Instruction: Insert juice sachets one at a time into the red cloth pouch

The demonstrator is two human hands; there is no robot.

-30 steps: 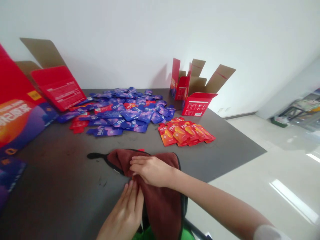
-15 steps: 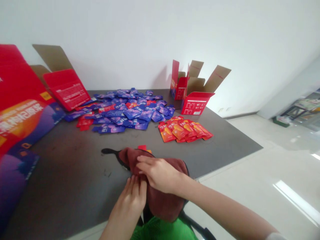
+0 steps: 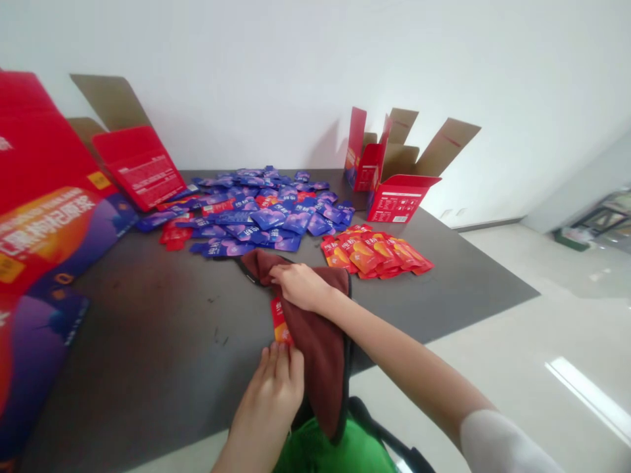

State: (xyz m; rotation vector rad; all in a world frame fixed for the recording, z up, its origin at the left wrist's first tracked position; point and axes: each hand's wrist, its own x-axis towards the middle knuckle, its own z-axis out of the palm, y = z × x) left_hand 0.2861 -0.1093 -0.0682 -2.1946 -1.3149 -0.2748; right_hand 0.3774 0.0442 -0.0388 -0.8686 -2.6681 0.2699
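My right hand [image 3: 302, 287] is closed on a brown cloth [image 3: 320, 348] with black edging, which hangs over the table's front edge. Part of a red and orange sachet [image 3: 280, 322] shows on the table beside the cloth, its right part covered. My left hand [image 3: 276, 381] has its fingers together on the near end of that sachet, against the table; the fingertips hide this end. Just beyond the cloth, to the right, lies a spread stack of orange sachets [image 3: 369, 253].
A large heap of purple sachets [image 3: 276, 217], with some red ones among it, covers the back of the grey table [image 3: 162, 341]. Open red cartons stand at the left [image 3: 44, 197] and back right [image 3: 399, 200]. A white wall [image 3: 246, 79] rises behind.
My right hand has moved the cloth away from me, uncovering part of the sachet. My left hand now lies at the sachet's near end. The view has shifted slightly.
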